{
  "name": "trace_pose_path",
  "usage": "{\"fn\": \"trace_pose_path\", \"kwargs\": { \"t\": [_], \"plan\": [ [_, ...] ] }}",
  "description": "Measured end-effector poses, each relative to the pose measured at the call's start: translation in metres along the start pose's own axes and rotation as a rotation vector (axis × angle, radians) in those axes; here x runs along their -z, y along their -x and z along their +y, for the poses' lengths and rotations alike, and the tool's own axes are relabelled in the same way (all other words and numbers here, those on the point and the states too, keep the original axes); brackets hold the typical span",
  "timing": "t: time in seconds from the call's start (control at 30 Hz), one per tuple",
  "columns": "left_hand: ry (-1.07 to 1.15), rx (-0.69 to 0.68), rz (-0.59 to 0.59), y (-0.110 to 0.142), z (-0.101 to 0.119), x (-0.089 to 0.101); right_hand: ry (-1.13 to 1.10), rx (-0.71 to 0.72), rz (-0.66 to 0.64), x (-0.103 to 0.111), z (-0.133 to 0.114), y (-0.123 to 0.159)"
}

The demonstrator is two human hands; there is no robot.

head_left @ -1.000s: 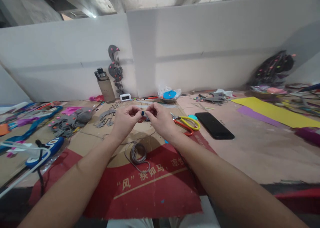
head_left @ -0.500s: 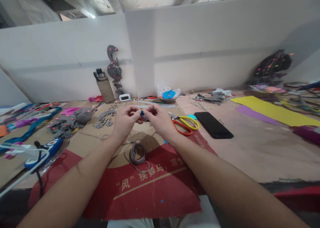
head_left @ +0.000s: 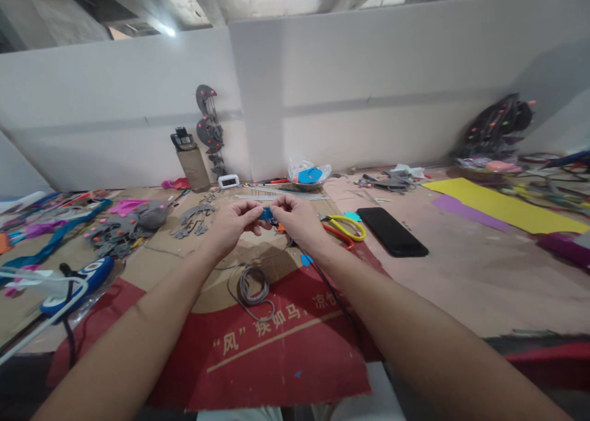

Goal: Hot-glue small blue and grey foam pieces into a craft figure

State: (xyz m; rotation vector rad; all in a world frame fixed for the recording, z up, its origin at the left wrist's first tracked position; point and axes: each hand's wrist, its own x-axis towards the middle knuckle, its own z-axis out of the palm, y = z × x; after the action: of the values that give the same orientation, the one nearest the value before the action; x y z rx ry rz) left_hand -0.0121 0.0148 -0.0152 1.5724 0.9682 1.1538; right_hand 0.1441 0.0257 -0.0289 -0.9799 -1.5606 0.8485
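My left hand (head_left: 234, 223) and my right hand (head_left: 298, 223) meet above the cardboard, both with fingers pinched. Between their fingertips they hold a small blue piece (head_left: 267, 213), mostly covered by the fingers; its material is hard to tell. Nearer to me, a loose coil of grey cord (head_left: 254, 287) lies on the red and brown cardboard sheet (head_left: 276, 372). Scissors with yellow and orange handles (head_left: 346, 228) rest just right of my right hand, partly behind it. A small blue scrap (head_left: 306, 259) shows beside my right wrist.
A black phone (head_left: 393, 232) lies right of the scissors. Behind stand a bottle (head_left: 192, 166) and a bowl with blue pieces (head_left: 310, 176). Grey felt pieces with pink dots (head_left: 129, 224) and a blue power strip (head_left: 78, 286) are at left. Yellow sheet (head_left: 502, 206) lies at right.
The blue piece shows more between my fingertips. My right hand has shifted slightly right and covers more of the scissors' orange handle. The view has moved slightly.
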Motion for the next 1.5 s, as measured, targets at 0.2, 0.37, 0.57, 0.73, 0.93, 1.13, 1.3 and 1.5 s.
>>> {"fn": "trace_pose_path", "kwargs": {
  "t": [0.2, 0.37, 0.57, 0.73, 0.93, 1.13, 1.3, 1.5],
  "plan": [
    [-0.176, -0.039, -0.01, 0.0, 0.006, 0.003, 0.166, 0.082, -0.039, 0.006, -0.002, 0.0],
    [-0.27, -0.07, 0.045, 0.007, 0.015, -0.005, 0.328, 0.21, -0.034, 0.005, -0.007, 0.004],
    [-0.223, -0.05, 0.134, 0.006, 0.009, -0.003, 0.335, 0.233, -0.028, 0.001, -0.007, 0.007],
    [-0.17, -0.079, 0.217, 0.004, 0.004, -0.002, 0.222, 0.221, -0.001, -0.003, -0.003, 0.007],
    [-0.16, -0.103, 0.224, 0.005, 0.004, -0.004, 0.115, 0.166, -0.01, -0.006, -0.001, 0.007],
    [-0.15, -0.102, 0.2, 0.006, 0.005, -0.006, 0.121, 0.155, -0.015, -0.005, -0.002, 0.007],
    [-0.187, -0.13, 0.193, 0.007, 0.005, -0.006, 0.148, 0.183, -0.024, -0.003, -0.002, 0.007],
    [-0.176, -0.133, 0.142, 0.006, 0.003, -0.006, 0.128, 0.116, -0.015, -0.002, -0.001, 0.005]
  ]
}}
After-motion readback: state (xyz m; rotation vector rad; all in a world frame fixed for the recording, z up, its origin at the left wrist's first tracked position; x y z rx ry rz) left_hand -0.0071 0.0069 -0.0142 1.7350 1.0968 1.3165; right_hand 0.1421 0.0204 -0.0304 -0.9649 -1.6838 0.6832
